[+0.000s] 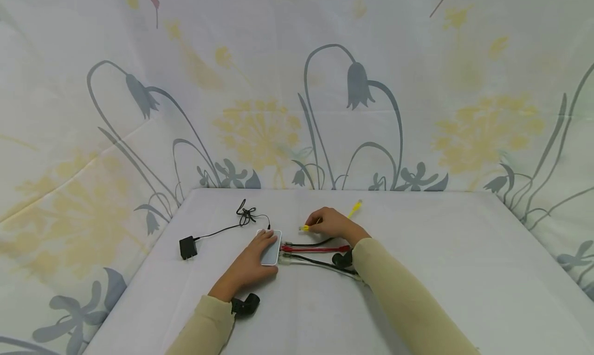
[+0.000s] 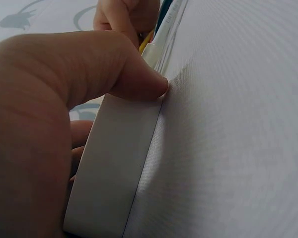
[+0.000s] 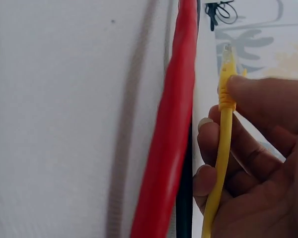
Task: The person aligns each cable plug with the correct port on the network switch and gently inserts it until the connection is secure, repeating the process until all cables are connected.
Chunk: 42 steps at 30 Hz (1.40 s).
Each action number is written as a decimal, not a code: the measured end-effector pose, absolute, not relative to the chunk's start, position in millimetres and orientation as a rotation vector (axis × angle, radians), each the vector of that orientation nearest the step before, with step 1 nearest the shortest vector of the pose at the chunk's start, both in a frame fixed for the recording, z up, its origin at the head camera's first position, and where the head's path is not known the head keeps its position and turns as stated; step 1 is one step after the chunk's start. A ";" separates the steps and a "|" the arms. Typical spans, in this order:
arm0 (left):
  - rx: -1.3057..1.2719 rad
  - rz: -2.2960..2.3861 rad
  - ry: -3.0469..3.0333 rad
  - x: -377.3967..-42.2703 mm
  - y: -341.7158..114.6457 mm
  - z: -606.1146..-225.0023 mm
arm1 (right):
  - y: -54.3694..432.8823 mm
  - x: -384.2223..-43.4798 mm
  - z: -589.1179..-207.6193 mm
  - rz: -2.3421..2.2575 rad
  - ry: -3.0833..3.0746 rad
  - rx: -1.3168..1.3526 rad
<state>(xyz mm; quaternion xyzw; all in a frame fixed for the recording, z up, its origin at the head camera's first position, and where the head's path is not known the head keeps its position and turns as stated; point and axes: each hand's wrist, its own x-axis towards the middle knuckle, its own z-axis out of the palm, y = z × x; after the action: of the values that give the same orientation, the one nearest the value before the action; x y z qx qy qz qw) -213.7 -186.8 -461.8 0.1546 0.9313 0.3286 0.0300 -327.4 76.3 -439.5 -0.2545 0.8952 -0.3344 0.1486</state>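
Observation:
A small white network switch (image 1: 271,254) lies flat on the table, with cables plugged into its right side. My left hand (image 1: 250,262) holds it: the fingers lie over its top and the thumb presses the near side, as the left wrist view shows on the white wall (image 2: 114,163). To the right of the switch, my right hand (image 1: 333,223) pinches a yellow network cable (image 3: 222,148) just behind its clear plug (image 3: 227,52). The plug points left and is apart from the switch. The cable's other end (image 1: 356,207) sticks out behind the hand.
Red (image 1: 315,250), black (image 1: 306,259) and white (image 1: 320,267) network cables run right from the switch, passing under the right wrist. A black power adapter (image 1: 187,247) lies at left; its bundled cord (image 1: 246,216) reaches the switch's back. A flowered cloth (image 1: 297,113) hangs behind the table.

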 end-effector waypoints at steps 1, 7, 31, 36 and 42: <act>0.474 1.009 2.872 -213.9 -187.0 -461.8 | 76.2 -327.5 -439.9 -0.951 2.583 -0.737; 0.469 1.008 2.876 -214.7 -187.5 -460.6 | 73.7 -326.9 -440.6 -0.907 2.631 -0.763; 0.465 1.013 2.855 -212.1 -185.2 -459.5 | 64.4 -316.3 -429.1 -0.809 2.543 -0.813; 0.458 1.018 2.857 -212.6 -185.1 -458.9 | 61.1 -314.0 -431.3 -0.800 2.546 -0.799; 0.453 1.016 2.858 -212.9 -184.8 -458.6 | 59.5 -312.1 -433.5 -0.797 2.555 -0.792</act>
<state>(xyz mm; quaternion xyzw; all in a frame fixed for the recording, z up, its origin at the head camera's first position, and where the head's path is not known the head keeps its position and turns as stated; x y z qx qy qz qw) -212.9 -184.8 -458.6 0.1477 0.9313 0.3309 0.0374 -312.1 59.5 -433.5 -0.2794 0.9013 -0.2812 0.1746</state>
